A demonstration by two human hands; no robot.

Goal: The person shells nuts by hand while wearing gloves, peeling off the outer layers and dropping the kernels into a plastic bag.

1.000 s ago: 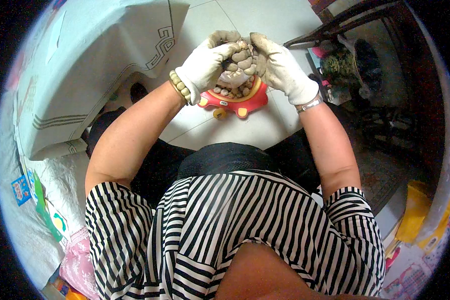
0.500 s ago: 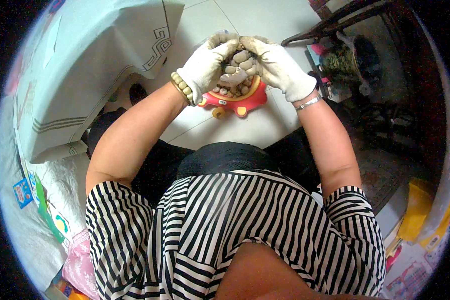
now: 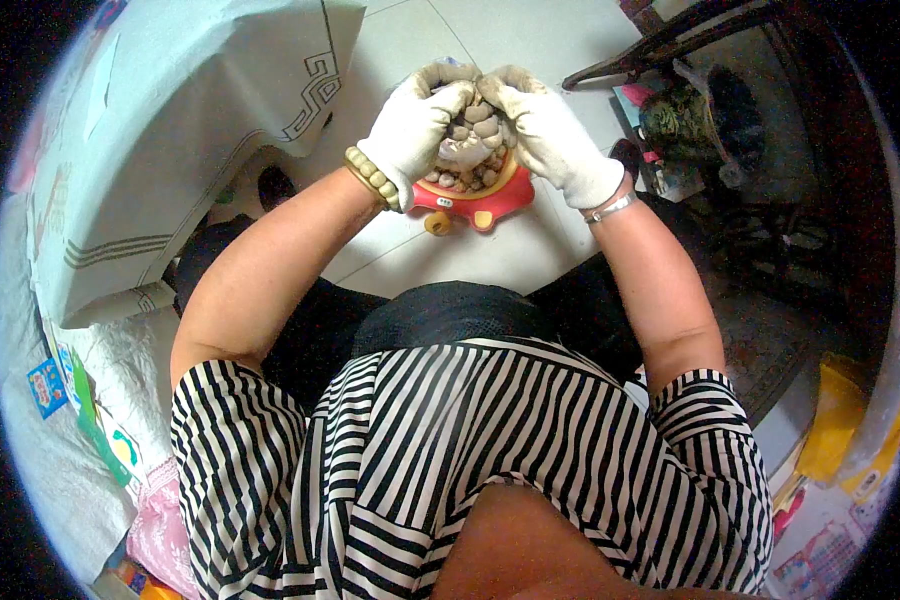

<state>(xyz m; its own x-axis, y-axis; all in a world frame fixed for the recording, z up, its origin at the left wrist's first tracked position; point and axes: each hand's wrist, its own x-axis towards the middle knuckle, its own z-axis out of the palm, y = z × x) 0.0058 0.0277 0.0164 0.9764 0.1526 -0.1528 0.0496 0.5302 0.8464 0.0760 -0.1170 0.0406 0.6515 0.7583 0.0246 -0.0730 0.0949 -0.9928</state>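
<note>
White work gloves with soiled fingers cover both hands. My left hand (image 3: 420, 120) and my right hand (image 3: 540, 120) meet at the fingertips, fingers curled and pinched together around something small that I cannot make out. Right below them is a red and yellow container (image 3: 510, 197) on the floor, holding many small, roundish pale and brown pieces (image 3: 460, 180). Part of its contents is hidden by the gloves. A yellow round part (image 3: 437, 223) sticks out at its near edge.
On the left a pale patterned cloth (image 3: 210, 130) hangs over a table. Dark wooden furniture (image 3: 670, 55) stands at the right, with a bundle of greenish material (image 3: 675, 118) beside it. Yellow packaging (image 3: 832, 420) lies at the lower right.
Both gloved hands have shifted slightly, and their fingertips have changed position against each other. More of the pieces in the container show below them.
</note>
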